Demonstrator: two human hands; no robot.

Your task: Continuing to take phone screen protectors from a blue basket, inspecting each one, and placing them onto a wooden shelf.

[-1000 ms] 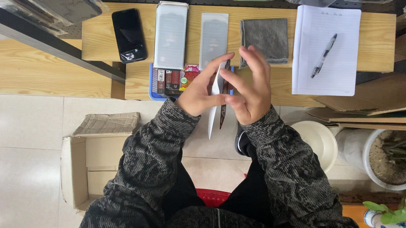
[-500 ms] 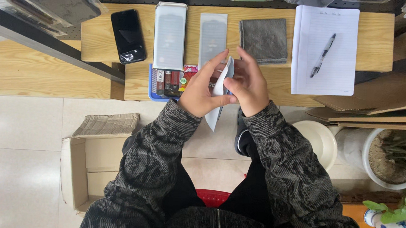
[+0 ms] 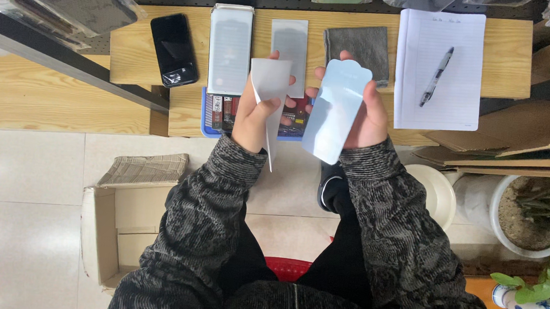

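- The left hand (image 3: 260, 111) pinches a thin white sheet (image 3: 267, 98) between thumb and fingers, its lower end tapering to a loose point that hangs free over the floor, off the front edge of the desk (image 3: 511, 62).
- The right hand (image 3: 364, 112) cradles a pale blue sleeve (image 3: 336, 110) with a scalloped top, thumb on one edge and fingers behind; both hands are closed on their pieces and held near each other, just apart.
- My worry is the white sheet: it is held only near its top, so a slack pinch or a draught could let it flutter down toward the open cardboard box (image 3: 115, 227) or the tiles.
- The sleeve looks slick and is gripped by its edges; I judge it could slide out if the fingers ease.
- Finger marks seem likely on either piece, since bare skin rests on the flat faces.
- Behind the hands on the desk lie a black phone (image 3: 173, 48), a white box (image 3: 229, 49), a clear panel (image 3: 288, 48) and a grey cloth (image 3: 357, 46); a careless swing forward could nudge them.
- A notepad (image 3: 440, 89) with a pen (image 3: 437, 76) on it lies well to the right, out of harm's way.
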